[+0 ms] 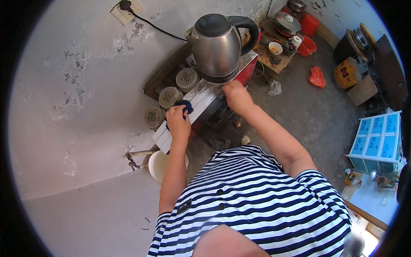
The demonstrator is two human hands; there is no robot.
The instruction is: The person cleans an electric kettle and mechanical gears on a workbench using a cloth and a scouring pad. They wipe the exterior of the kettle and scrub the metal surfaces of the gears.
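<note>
My left hand (178, 122) presses on a bunched dark blue cloth (183, 104) on a narrow white slatted surface (199, 102). Close to the base of a steel electric kettle (215, 49) with a black lid and handle is my right hand (237, 95), its fingers curled at the surface's edge; whether they hold anything is hidden. The kettle stands at the far end of this surface. Several round ridged lids or jars (170, 97) are lined up between the white surface and the wall.
A socket with a black plug (125, 5) is on the wall, its cord running behind the kettle. A white bucket (158, 167) stands under a tap (132, 161). Beyond the kettle is a low table (281, 66) with a bowl (275, 48); a red plastic bag (317, 77) lies on the floor.
</note>
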